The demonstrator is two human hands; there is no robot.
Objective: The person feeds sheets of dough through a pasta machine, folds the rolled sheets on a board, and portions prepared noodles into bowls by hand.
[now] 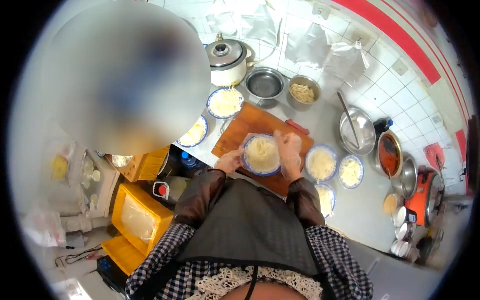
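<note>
Bowl (261, 173), round, white, blue-rimmed, probably stiff, best held by opposite sides; pale strands (261, 149) look soft. Left hand (229, 161) has fingers grasping its rim; right hand's (290, 150) grip is unclear.

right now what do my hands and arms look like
The left hand and right hand both seem to wear thin, clear, loose plastic gloves. Shiny, see-through dark brown oversleeves cover the forearms. Above them, the sleeves are loose, in a small dark-and-white check. No print shows on either arm.
</note>
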